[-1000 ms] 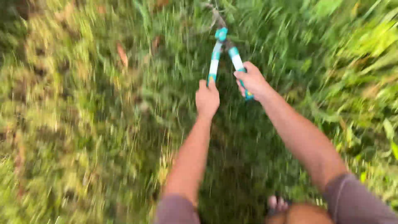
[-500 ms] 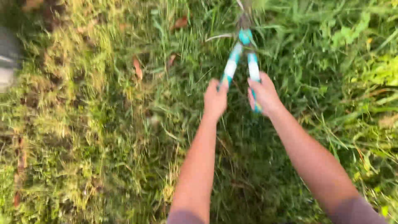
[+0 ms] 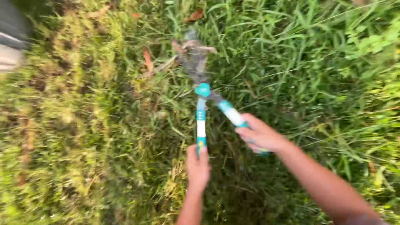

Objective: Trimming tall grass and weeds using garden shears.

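I hold a pair of garden shears [image 3: 203, 91] with teal and white handles over grass. My left hand [image 3: 197, 166] grips the end of the left handle, which runs straight up to the teal pivot. My right hand [image 3: 261, 136] is wrapped around the right handle, spread out to the lower right. The dark blades [image 3: 193, 56] point up and to the left into the grass; they are blurred, and I cannot tell how far they are apart.
Long green grass [image 3: 316, 62] covers the right side, shorter yellowish grass [image 3: 62, 125] the left. Dry brown leaves [image 3: 147, 59] lie near the blades. A grey and dark object [image 3: 10, 37] sits at the top left edge.
Both hands and the shears have moved down and nearer in the view. The handles have spread wider apart. The blades now point up-left instead of straight up.
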